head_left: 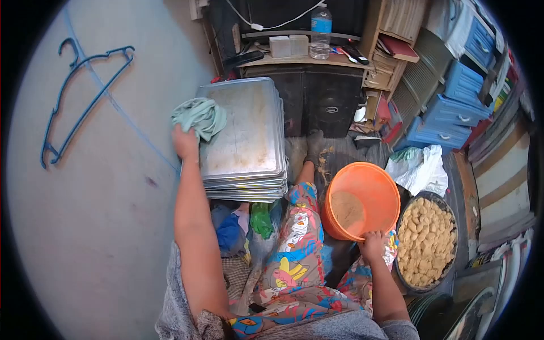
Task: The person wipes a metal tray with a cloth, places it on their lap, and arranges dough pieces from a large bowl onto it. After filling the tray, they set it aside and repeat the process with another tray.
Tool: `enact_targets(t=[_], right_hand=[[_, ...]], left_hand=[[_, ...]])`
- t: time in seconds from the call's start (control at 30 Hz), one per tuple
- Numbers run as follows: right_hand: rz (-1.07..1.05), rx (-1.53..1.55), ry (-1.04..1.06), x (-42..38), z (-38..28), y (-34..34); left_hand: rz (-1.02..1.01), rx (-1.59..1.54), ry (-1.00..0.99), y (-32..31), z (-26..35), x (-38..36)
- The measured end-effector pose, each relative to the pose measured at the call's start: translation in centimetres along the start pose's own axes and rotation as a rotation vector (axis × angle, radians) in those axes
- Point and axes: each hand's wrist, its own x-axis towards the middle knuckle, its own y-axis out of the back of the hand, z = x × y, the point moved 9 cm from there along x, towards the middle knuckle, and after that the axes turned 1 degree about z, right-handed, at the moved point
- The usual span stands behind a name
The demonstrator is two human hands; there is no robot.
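Observation:
A pale green cloth (205, 118) lies bunched on the upper left part of a stack of metal baking trays (243, 133). My left hand (186, 141) is closed on the cloth's near edge, at the left side of the stack. On the other side, my right hand (372, 247) grips the near rim of an orange bucket (374, 195). The bucket tilts towards me, and some brown powder shows on its bottom. Just right of it stands a round dark tub (400, 266) filled with small tan lumps (425, 241), perhaps dough pieces.
A blue hanger (105, 89) hangs against the wall at left. Ahead, a shelf holds a water bottle (321, 34) above black cabinet doors (328, 105). Blue drawers (447, 124) and a white plastic bag (426, 170) are at right. My patterned legs (292, 249) stretch forward between trays and bucket.

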Motion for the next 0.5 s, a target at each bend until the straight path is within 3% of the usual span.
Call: enact_targets(t=[0.07, 0.13, 0.17, 0.2, 0.23, 0.27, 0.3, 0.33, 0.37, 0.4, 0.43, 0.5], right_hand=[[0.105, 0.087, -0.014, -0.3, -2.4, 2.1], [0.410, 0.619, 0.175, -0.2, -4.8, 5.7], [0.299, 0.672, 0.184, 0.5, -7.5, 6.0], [0.415, 0.648, 0.356, 0.7, -11.6, 7.2], [0.423, 0.770, 0.608, -1.0, -17.0, 12.2], [0.458, 0.886, 0.758, -0.8, -20.8, 12.8], [0.439, 0.808, 0.753, -2.1, -23.8, 15.1], [0.414, 0.984, 0.870, -1.6, -27.1, 13.7], [0.080, 1.051, 0.824, -3.1, -29.1, 14.4], [-0.140, 1.325, 0.795, -4.9, -30.3, 15.4], [-0.415, 1.570, 0.782, -6.7, -32.2, 15.1], [-0.511, 1.574, 0.943, -6.3, -34.9, 12.0]], left_hand=[[0.249, -0.571, 0.028, 2.1, -2.8, -0.5], [0.294, -0.765, -0.015, 6.0, -1.1, -3.1], [0.370, -0.854, 0.021, 7.2, -1.5, -5.0], [0.452, -0.939, 0.056, 8.8, -2.3, -6.7], [0.409, -0.975, 0.075, 10.4, -2.7, -8.3], [0.363, -1.014, 0.084, 12.4, -2.6, -10.4], [0.316, -1.413, 0.134, 13.7, -1.9, -13.3], [0.181, -1.532, 0.127, 13.9, -2.6, -15.1], [0.029, -1.568, 0.008, 17.6, 1.1, -19.4], [-0.173, -1.763, 0.057, 18.5, 2.1, -22.5], [-0.250, -1.687, 0.018, 18.0, -0.4, -23.5], [-0.417, -1.506, -0.107, 16.8, -3.6, -25.6]])
